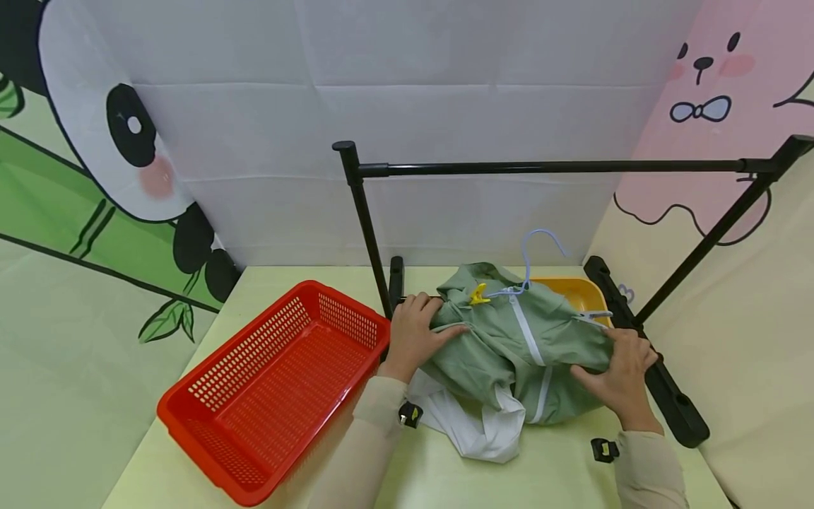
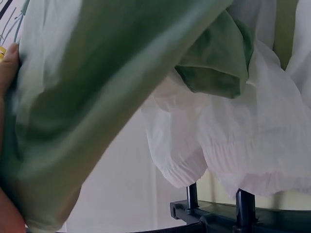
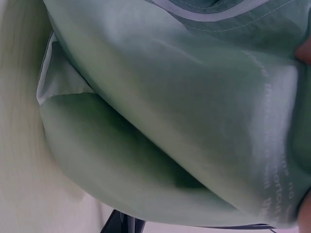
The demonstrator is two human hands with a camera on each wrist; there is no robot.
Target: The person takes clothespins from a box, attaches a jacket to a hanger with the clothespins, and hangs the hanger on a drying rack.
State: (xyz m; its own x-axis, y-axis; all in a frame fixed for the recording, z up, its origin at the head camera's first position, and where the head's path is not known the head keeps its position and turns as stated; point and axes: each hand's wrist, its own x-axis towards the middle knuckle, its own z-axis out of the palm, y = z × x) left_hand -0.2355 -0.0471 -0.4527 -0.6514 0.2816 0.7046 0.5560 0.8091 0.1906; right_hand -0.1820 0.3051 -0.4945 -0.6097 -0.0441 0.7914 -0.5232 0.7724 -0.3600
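Note:
A green jacket (image 1: 490,360) with a white zipper strip lies bunched on the table, its white lining (image 1: 470,424) spilling out at the front. A light-blue hanger (image 1: 527,265) is at its top, hook upward. A yellow clip (image 1: 480,294) is on the hanger's left part, and a pale grey-blue clip (image 1: 593,316) is at the right. My left hand (image 1: 416,336) grips the jacket's left edge, thumb over the cloth. My right hand (image 1: 626,378) pinches its right edge beside the pale clip. Green cloth (image 2: 87,97) fills much of the left wrist view.
A red slotted basket (image 1: 254,417) stands to the left of the jacket. Behind the cloth shows a yellow basket (image 1: 572,290). A black rack (image 1: 547,167) spans above, with its right foot (image 1: 680,417) close to my right hand.

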